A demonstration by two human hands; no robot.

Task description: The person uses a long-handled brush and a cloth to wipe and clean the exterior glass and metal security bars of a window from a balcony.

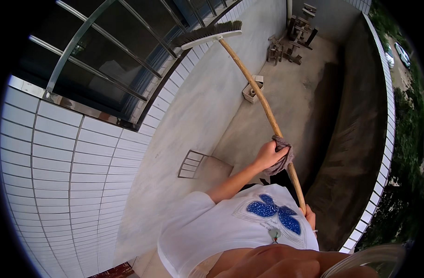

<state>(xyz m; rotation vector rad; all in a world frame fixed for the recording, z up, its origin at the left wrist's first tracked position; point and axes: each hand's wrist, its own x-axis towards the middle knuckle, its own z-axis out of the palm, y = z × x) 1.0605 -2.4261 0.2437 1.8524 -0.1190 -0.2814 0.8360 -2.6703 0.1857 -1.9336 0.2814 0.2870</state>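
A push broom with a wooden handle [262, 99] slants up across the view. My left hand [272, 155] grips a grey-brown cloth [284, 158] against the lower half of the handle. Partly hidden at the edge of my white shirt, my right hand [310, 219] holds the handle's near end. At the far end, the broom head [212, 40] has a white back and dark bristles pointing upward. It appears in front of the lower edge of a barred window [121, 69]; whether it touches the bars I cannot tell.
White tiles [59, 146] cover the left wall. A small metal grate [192, 165] sits low on the plaster wall. Along the concrete floor [285, 93] are a box [252, 92] and stacked wooden pieces [295, 41]. A tile-topped parapet [380, 180] bounds the right.
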